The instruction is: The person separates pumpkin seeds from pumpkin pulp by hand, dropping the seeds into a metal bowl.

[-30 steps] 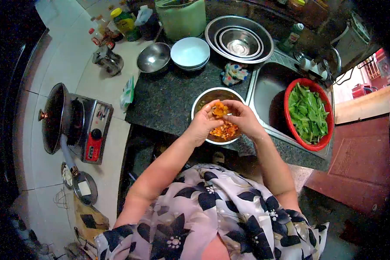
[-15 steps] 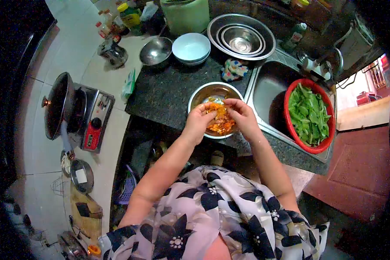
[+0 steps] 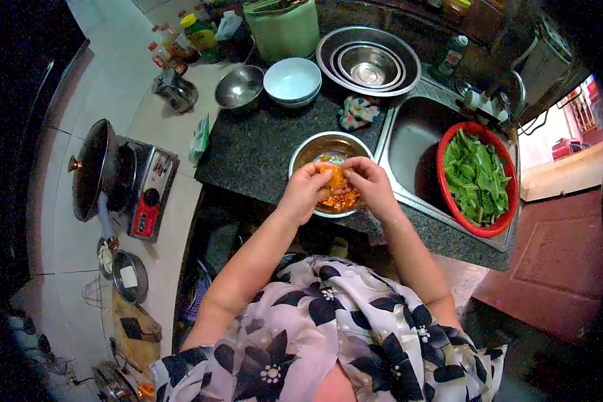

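A steel bowl stands near the front edge of the dark counter, with wet orange pumpkin pulp and pale bits in it. Above the bowl, a clump of orange pulp is pinched between both hands. My left hand has its thumb and fingertips closed on the clump from the left. From the right, my right hand pinches the same clump, its fingertips close to those of the left. The fingers partly hide the clump and the bowl's middle.
Right of the bowl is a steel sink with a red basket of green leaves. Behind stand nested steel basins, light blue bowls, a steel bowl and a spotted cloth. A gas stove and wok are left.
My hands have drawn slightly closer together over the bowl, still pinching the orange pulp. The whole view has shifted slightly. Other objects stay in place.
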Demonstrator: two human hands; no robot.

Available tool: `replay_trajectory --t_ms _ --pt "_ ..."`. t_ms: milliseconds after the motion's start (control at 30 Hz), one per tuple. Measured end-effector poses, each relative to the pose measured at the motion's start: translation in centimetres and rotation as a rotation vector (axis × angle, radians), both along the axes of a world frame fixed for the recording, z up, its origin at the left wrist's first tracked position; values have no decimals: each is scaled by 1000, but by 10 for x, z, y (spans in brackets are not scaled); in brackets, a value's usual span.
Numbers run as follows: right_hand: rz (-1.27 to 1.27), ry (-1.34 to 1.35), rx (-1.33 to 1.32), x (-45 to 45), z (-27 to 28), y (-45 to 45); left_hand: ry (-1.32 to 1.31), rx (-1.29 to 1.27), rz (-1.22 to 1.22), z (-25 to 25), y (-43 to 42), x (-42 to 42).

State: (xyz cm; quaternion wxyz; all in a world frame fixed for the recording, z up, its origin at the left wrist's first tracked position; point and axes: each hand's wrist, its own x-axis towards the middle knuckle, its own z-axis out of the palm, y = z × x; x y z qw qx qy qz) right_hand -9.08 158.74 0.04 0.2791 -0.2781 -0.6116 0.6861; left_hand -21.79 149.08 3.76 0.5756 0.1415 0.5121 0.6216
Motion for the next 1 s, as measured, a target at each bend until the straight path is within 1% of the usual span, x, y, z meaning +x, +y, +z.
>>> replay_trajectory --t_ms 67,100,200,233,333,367,467,500,533,633,733,833,933,1000 --pt "-7 -11 -79 1 4 2 -56 4 21 3 0 1" --pt "-9 -28 -185 3 12 1 -81 7 28 4 1 0" --pt "-80 1 -133 0 1 2 -69 -30 78 -4 4 -6" --pt "-68 -31 -129 1 1 3 -70 -17 60 -6 3 -8" --pt "-96 36 -71 -7 -2 -2 -30 -6 43 -6 -1 -11" --pt "-45 38 -89 -7 0 -3 -18 -12 50 -4 -2 -11" --pt "14 -125 232 -14 -4 -9 43 -52 62 -1 -2 -10" --pt "-7 -115 314 -16 2 -11 79 -82 59 -1 -1 -10" --pt "-11 -141 343 -18 3 -12 116 -112 57 -1 -1 -11" --pt "-27 -216 410 -21 7 -13 124 -88 31 -4 -4 -15" --pt "-33 -186 372 -22 4 -14 38 -62 78 -9 -7 -15" --pt "-7 -127 274 -23 -8 -10 -61 -25 96 -13 -8 -19" --pt "48 -55 6 -22 -3 -6 25 9 104 -12 -7 -18" --pt "58 -18 -100 -22 9 -9 154 0 105 -13 -7 -19"
